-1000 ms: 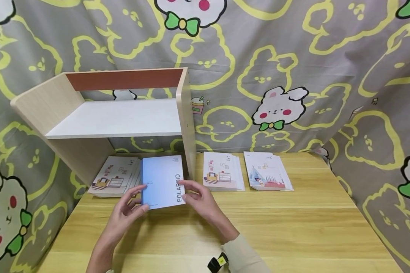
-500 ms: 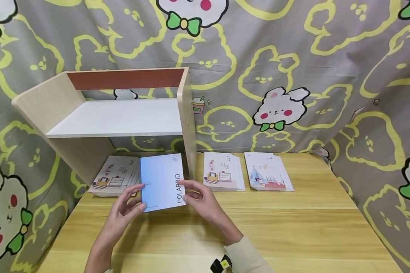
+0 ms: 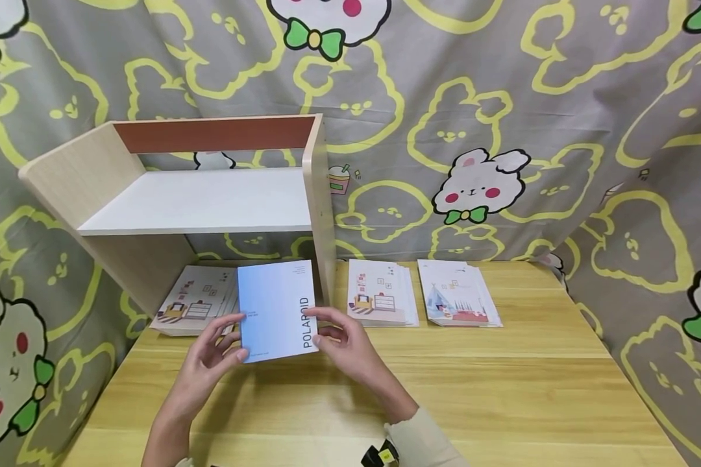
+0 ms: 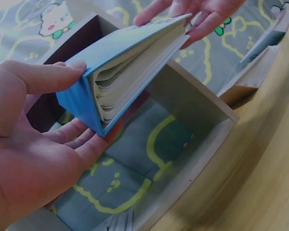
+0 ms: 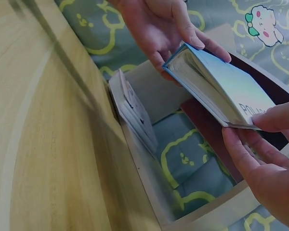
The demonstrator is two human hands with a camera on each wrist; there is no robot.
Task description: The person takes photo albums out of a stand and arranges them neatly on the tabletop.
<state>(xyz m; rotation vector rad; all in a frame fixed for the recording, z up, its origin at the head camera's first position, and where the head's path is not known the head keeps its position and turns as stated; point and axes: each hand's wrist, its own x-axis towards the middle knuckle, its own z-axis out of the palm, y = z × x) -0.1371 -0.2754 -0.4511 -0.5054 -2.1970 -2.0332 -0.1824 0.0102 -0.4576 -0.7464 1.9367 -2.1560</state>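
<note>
A light-blue hardcover photo album [image 3: 276,311] with POLAROID printed along its right side is held up in front of the shelf's lower bay. My left hand [image 3: 210,363] pinches its left edge near the lower corner, thumb on the cover and fingers beneath. In the left wrist view that edge of the album [image 4: 82,103] is the blue spine, and loose-lying pages show between the covers. On the opposite edge my right hand [image 3: 350,344] pinches it, with the thumb by the lettering; the right wrist view shows this hand [image 5: 269,163] with fingers under the album [image 5: 231,89].
A two-tier wooden bookshelf [image 3: 198,201] stands at the back left. Inside its lower bay, to the left, lies a stack of illustrated booklets [image 3: 193,301]. Two similar stacks, one with a chair picture [image 3: 380,292] and one with a tent picture [image 3: 458,295], lie right of the shelf.
The album has come slightly closer to the head camera and looks a little larger, its left edge shifted a bit left. Both hands keep their grip, and the stacks stay put.
</note>
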